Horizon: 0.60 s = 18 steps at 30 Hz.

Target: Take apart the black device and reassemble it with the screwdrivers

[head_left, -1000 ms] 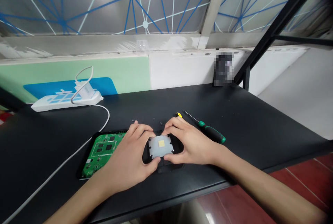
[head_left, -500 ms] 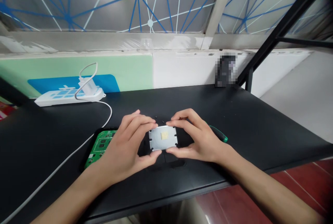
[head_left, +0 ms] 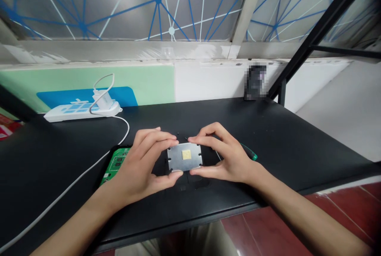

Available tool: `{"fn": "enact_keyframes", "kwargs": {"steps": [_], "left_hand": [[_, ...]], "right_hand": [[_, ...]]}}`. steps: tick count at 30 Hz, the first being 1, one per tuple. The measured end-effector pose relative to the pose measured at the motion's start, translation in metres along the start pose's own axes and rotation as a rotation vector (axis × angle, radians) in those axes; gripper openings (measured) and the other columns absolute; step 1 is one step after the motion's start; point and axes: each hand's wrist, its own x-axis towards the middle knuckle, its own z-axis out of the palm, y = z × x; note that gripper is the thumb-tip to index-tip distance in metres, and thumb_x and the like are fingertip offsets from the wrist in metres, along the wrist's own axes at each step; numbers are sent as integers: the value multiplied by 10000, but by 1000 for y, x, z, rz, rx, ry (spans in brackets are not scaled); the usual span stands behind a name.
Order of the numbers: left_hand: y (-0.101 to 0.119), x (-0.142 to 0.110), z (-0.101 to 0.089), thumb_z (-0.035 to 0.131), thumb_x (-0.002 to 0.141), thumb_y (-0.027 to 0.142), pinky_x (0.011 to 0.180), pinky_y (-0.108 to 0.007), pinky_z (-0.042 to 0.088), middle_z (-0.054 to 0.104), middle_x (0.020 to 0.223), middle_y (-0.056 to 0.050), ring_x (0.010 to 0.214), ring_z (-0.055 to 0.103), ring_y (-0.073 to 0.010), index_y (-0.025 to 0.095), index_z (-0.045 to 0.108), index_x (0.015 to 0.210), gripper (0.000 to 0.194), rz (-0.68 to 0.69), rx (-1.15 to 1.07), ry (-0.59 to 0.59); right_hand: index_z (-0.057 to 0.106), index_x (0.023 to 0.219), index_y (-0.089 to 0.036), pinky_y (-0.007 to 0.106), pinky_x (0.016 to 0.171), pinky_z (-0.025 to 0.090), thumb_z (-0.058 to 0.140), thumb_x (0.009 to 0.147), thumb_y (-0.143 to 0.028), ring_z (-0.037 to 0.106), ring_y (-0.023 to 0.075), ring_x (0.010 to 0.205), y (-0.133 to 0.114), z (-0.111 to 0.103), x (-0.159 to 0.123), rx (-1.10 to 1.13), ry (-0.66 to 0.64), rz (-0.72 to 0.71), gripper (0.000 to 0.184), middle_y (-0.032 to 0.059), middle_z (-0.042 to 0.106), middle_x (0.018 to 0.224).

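Between my two hands is a small silver metal plate with notched edges and a yellow square at its middle. My left hand grips its left end, fingertips on the far edge and thumb on the near edge. The right end sits in the same kind of hold by my right hand. Partly behind my left hand lies a green circuit board in a black frame. A screwdriver with a green-and-black handle lies on the table, partly hidden by my right hand.
A white power strip with a plugged-in charger stands at the back left. Its white cable runs across the black table. Tiny dark screws lie just beyond the plate. A blurred dark object leans at the back wall.
The view has shifted slightly. Both hands keep their hold on the plate, which has tilted a little and shows a more even face.
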Motion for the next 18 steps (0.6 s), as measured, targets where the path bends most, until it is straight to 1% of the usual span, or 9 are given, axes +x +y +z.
{"fn": "enact_keyframes", "kwargs": {"steps": [3, 7, 13, 18], "left_hand": [[0, -1, -3, 758, 887, 301, 1073, -475, 456, 670, 1197, -99, 1157, 594, -282, 214, 528, 1258, 445, -3, 14, 2], [-1, -2, -5, 761, 886, 314, 1071, -471, 453, 663, 1227, -91, 1165, 588, -284, 226, 535, 1262, 447, -32, 16, -15], [-2, -3, -5, 747, 900, 330, 1067, -479, 455, 675, 1212, -78, 1145, 601, -277, 244, 525, 1267, 438, -15, 37, -8], [-3, -3, -4, 747, 890, 352, 1060, -508, 459, 685, 1214, -70, 1132, 612, -289, 263, 522, 1278, 457, -19, 47, -2]], "right_hand": [[580, 1328, -257, 333, 757, 562, 848, 775, -458, 596, 164, 912, 1, 0, -1, 23, 34, 5, 647, 41, 537, 1047], [600, 1314, -241, 316, 735, 540, 863, 760, -449, 558, 147, 869, 2, 1, -2, 26, 46, 10, 647, 27, 505, 1005], [590, 1334, -267, 320, 719, 531, 859, 760, -464, 546, 145, 853, 4, 2, -2, 15, 33, 24, 664, 19, 491, 996], [577, 1346, -301, 338, 719, 538, 851, 768, -467, 554, 161, 864, 3, 1, -1, 13, 33, 29, 661, 21, 499, 997]]}}
